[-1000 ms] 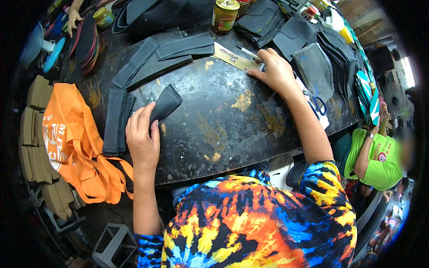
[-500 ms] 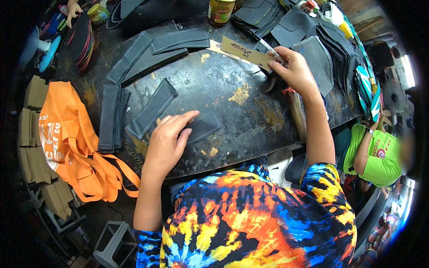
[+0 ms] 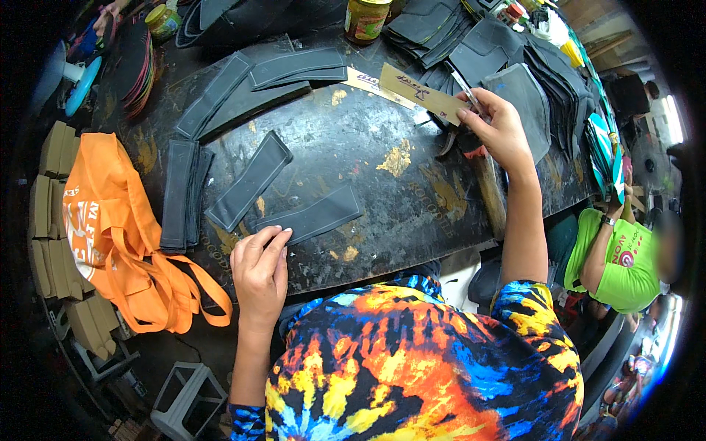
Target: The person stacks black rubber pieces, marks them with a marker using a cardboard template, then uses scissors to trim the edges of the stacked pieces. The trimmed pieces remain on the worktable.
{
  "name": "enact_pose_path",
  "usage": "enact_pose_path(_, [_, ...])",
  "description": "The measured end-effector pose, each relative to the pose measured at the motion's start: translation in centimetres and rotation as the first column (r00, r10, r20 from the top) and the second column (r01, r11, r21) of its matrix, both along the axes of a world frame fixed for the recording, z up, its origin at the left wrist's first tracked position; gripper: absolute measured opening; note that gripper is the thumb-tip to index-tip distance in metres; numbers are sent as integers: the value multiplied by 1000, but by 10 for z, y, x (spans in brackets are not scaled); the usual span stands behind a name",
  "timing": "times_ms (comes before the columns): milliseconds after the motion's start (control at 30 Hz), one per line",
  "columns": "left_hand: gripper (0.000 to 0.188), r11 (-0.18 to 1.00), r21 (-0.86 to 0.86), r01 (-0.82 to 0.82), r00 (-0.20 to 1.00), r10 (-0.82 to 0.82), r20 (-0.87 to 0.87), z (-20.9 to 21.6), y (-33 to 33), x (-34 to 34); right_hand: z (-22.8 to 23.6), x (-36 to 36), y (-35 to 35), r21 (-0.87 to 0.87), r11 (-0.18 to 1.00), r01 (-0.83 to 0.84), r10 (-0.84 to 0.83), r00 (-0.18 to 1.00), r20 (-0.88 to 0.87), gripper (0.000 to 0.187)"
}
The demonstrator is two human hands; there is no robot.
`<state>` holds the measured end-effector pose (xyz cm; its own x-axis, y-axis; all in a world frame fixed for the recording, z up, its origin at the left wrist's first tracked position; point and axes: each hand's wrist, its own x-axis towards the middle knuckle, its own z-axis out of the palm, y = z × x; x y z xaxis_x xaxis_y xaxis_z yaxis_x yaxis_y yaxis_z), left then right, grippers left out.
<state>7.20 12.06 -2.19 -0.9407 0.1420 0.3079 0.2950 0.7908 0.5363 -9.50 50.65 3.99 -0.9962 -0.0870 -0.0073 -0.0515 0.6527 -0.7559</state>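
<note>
My left hand point(image 3: 259, 275) is at the table's near edge, fingers loosely bent and thumb a little apart. Its fingertips touch the left end of a black stitched strip point(image 3: 323, 212) lying flat. Further right and higher, my right hand point(image 3: 500, 132) pinches a tan card strip point(image 3: 419, 94) with dark handwriting, together with a slim silver, pen-like tool point(image 3: 465, 87). A second black strip point(image 3: 251, 180) lies slanted left of the first. Below the right hand rests a hammer point(image 3: 487, 192) with a wooden handle; its head is partly hidden.
Black strips lie stacked point(image 3: 178, 195) at the left and on a dark block point(image 3: 257, 103) behind. Another pale card point(image 3: 368, 82) lies there. Black panels point(image 3: 507, 55) pile up at the right. An orange bag point(image 3: 110, 213) hangs at left; a jar point(image 3: 365, 20) stands behind. A co-worker in green sits right.
My left hand has drawn back toward me and left, from above the near strip to its left end, uncovering it. My right hand has shifted slightly right and nearer with the card.
</note>
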Motion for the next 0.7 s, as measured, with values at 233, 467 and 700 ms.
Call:
enact_pose_path(233, [26, 1000, 16, -20, 1000, 20, -6, -5, -1, 1, 1, 3, 0, -76, 996, -45, 45, 999, 8, 24])
enact_pose_path(467, [25, 999, 21, -28, 999, 29, -24, -6, -2, 4, 0, 3, -8, -129, 991, -40, 43, 999, 26, 24])
enact_pose_path(700, [22, 996, 66, -55, 998, 55, -4, -3, -4, 6, 1, 4, -16, -165, 984, -66, 76, 996, 51, 24])
